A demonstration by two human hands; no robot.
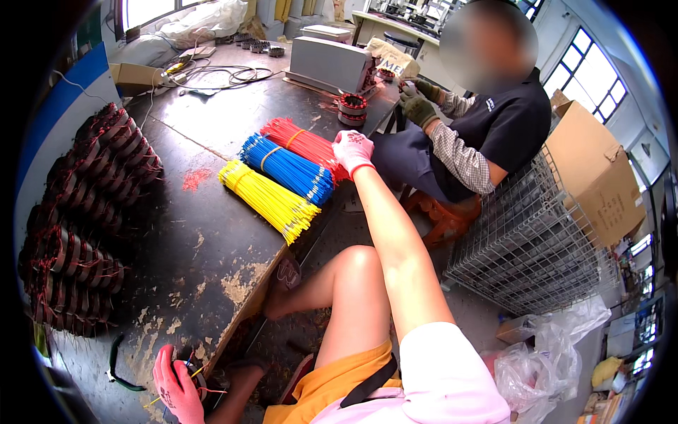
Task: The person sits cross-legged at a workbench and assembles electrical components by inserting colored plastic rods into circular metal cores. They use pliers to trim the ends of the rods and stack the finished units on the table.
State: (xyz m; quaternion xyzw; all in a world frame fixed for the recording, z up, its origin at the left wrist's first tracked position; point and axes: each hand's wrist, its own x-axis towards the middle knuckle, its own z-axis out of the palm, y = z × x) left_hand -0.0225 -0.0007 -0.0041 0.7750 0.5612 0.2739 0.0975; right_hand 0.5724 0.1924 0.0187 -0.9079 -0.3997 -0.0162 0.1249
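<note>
left hand: our pink-gloved left hand [176,387] at the lower end of our side edge of the tabletop [176,268], fingers wrapped round a wound ring [193,373] with loose coloured leads
right hand: our pink-gloved right hand [353,151] bent over the near end of the red wire bundle [300,141], touching; we can't tell if it's clamped on a wire
bundles: red, blue wire bundle [289,168] and yellow wire bundle [268,201] side by side, ends toward our edge, yellow closest to us
hand tool: dark-handled tool [119,367] near the lower left corner, left of our left hand
ring stacks: red-and-grey piles [85,275] along the left edge; short stack [352,110] past the red bundle
far end: grey box [328,63] near the edge, coiled cable [233,74] left of it
co-worker: seated person [487,120] farther along our edge, gloved hands raised
</note>
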